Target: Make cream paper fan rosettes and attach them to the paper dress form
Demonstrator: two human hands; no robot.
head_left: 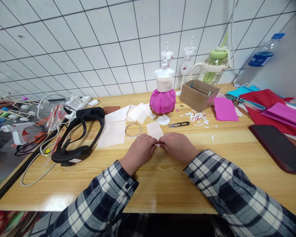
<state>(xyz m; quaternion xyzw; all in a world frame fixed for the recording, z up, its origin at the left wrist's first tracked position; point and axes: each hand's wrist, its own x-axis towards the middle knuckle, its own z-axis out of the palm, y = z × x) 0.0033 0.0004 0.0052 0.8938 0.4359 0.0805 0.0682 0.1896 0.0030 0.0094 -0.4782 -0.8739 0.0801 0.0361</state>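
Head view: pale wood counter (162, 184) w/ glossy top, set against a white tiled wall (88, 39). Left hand (138, 149) & right hand (179, 146) meet at counter centre, fingers curled shut, pinching the near edge of a small white paper piece (155, 130) lying flat just in front of them. Metal ring (133, 129) just left of the paper; more white paper sheets (118, 123) beyond it. Mini mannequin w/ magenta paper skirt (162, 98) stands behind the paper; small snips (179, 124) by its base, paper scraps (197, 118) near. Cardboard box (198, 93), green-lid jug (215, 65) & water bottle (259, 62) at back right. Right edge crowded: pink paper (224, 108), red sheets (263, 98), dark phone (278, 148). Left side: black headset (79, 135) w/ white cable (37, 174), glue gun (14, 131) over a dark tray edge. Open room: bare wood between hands & phone, plus the near strip along front edge.
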